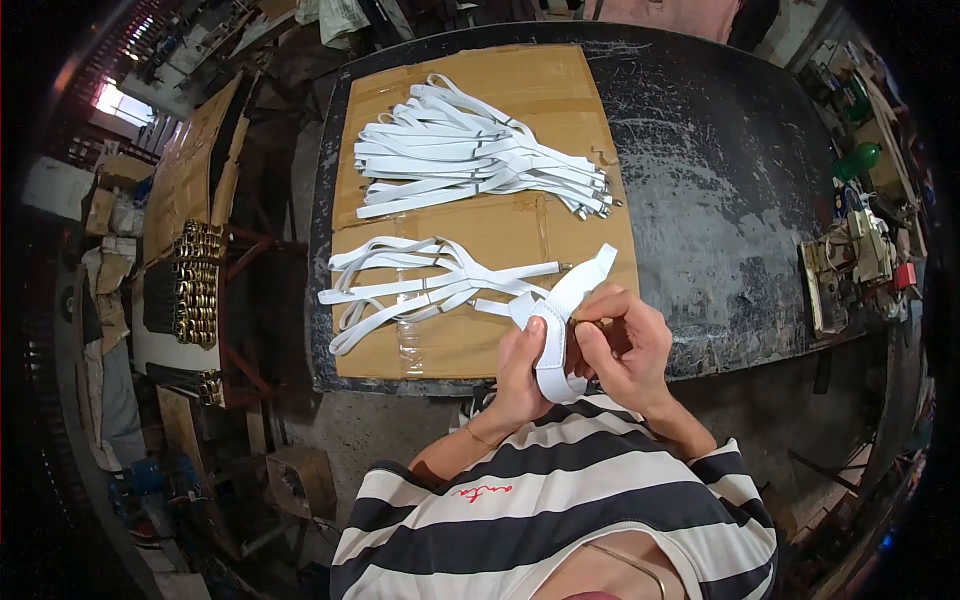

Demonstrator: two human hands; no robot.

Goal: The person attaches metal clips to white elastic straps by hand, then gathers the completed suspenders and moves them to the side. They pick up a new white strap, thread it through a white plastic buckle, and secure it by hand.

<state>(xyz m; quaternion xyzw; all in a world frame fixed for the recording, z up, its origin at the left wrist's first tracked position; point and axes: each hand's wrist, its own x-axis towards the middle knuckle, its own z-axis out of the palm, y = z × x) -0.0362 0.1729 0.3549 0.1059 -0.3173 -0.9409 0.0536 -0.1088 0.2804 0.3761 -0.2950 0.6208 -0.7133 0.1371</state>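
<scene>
Close in front of my body, a pair of white suspenders (576, 288) is held up, its stitched joint and a broad strap end facing me. My left hand (519, 372) is closed around the lower part, thumb pressed on the stitching. With thumb and forefinger pinched together, my right hand (628, 345) grips at the strap's right edge; what exactly lies between those fingertips I cannot tell. Just beyond my hands, looped white suspenders (400, 290) with metal adjusters lie flat. Farther back rests a thick pile of white suspenders (440, 155), its metal clips bunched at the right.
A cardboard sheet (490, 350) covers the left part of the scratched black table (710, 200). At left, a side bench carries rows of brass-coloured hardware (197, 285) on dark straps. A machine (850, 260) and a green bottle (857, 161) stand on the right.
</scene>
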